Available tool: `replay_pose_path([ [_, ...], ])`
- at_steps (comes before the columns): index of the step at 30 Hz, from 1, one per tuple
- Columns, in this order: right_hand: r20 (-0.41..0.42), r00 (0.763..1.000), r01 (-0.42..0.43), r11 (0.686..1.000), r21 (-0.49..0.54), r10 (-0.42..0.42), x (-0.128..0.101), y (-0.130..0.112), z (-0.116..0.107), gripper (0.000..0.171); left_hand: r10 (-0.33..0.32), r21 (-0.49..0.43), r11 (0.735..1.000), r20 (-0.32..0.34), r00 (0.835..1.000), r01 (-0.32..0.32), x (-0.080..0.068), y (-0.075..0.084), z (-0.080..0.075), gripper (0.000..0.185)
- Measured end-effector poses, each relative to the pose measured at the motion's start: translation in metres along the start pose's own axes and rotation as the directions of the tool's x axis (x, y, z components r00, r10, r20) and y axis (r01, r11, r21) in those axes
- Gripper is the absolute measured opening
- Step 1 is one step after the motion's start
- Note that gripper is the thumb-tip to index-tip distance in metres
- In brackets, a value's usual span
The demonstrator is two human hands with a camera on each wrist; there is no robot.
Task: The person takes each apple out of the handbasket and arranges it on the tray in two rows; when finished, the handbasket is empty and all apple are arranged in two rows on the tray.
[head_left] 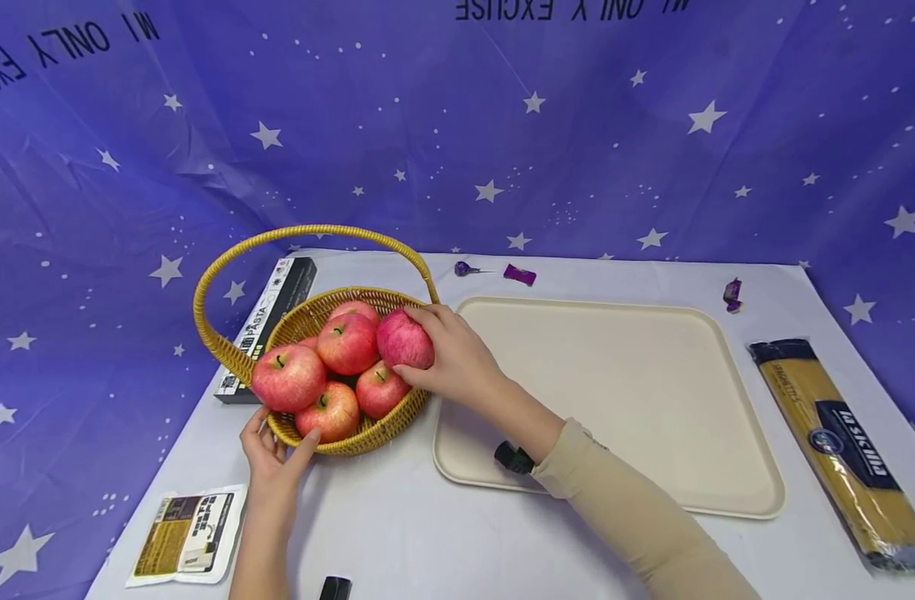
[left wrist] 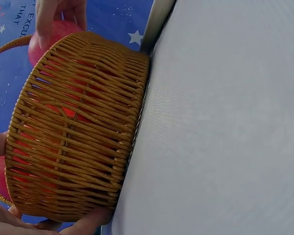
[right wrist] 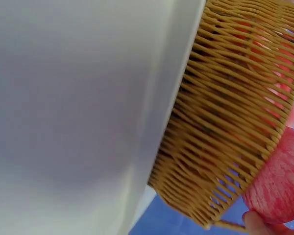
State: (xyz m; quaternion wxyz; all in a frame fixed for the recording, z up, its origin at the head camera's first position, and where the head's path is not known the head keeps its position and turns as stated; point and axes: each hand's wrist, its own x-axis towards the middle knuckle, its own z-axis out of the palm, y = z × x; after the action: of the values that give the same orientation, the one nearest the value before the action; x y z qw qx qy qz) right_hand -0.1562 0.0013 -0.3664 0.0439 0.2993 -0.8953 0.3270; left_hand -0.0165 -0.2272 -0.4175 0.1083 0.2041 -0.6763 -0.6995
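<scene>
A woven yellow basket (head_left: 367,437) with a tall handle (head_left: 307,233) stands on the white table, holding several red apples (head_left: 288,377). My right hand (head_left: 446,354) grips one apple (head_left: 403,340) at the basket's right rim. My left hand (head_left: 273,454) holds the basket's near rim with thumb and fingers. The left wrist view shows the basket wall (left wrist: 78,127) close up, the gripped apple (left wrist: 56,36) above it. In the right wrist view the basket wall (right wrist: 230,122) fills the right side, with the apple (right wrist: 279,181) at the lower right.
A large cream tray (head_left: 615,392) lies right of the basket. A black pasta box (head_left: 266,321) lies behind the basket, a spaghetti pack (head_left: 840,442) at the far right, a flat packet (head_left: 191,533) at the near left. Small purple wrapped sweets (head_left: 519,274) sit along the back edge.
</scene>
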Motion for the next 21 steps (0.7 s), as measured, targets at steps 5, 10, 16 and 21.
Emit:
replay_pose_path([
  [5, -0.051, 0.998, 0.028, 1.0, 0.008, -0.027, -0.015, 0.005, -0.022, 0.074, -0.046, -0.032, 0.998, 0.018, 0.999, 0.047, 0.002, -0.002, 0.003, 0.08],
  [10, -0.118, 0.991, 0.062, 0.998, -0.01, -0.063, -0.04, 0.028, -0.054, 0.073, -0.039, -0.036, 0.999, 0.018, 0.999, 0.04, 0.001, -0.004, 0.006, 0.079],
  [16, -0.192, 0.981, -0.048, 0.994, -0.1, 0.028, -0.075, 0.083, -0.104, 0.073, -0.011, -0.068, 0.998, 0.007, 1.0, 0.012, -0.002, -0.004, 0.01, 0.078],
  [21, -0.264, 0.947, -0.228, 0.963, -0.143, 0.185, -0.093, 0.147, -0.146, 0.073, 0.016, -0.085, 0.996, -0.021, 1.0, -0.018, -0.006, -0.005, 0.011, 0.077],
])
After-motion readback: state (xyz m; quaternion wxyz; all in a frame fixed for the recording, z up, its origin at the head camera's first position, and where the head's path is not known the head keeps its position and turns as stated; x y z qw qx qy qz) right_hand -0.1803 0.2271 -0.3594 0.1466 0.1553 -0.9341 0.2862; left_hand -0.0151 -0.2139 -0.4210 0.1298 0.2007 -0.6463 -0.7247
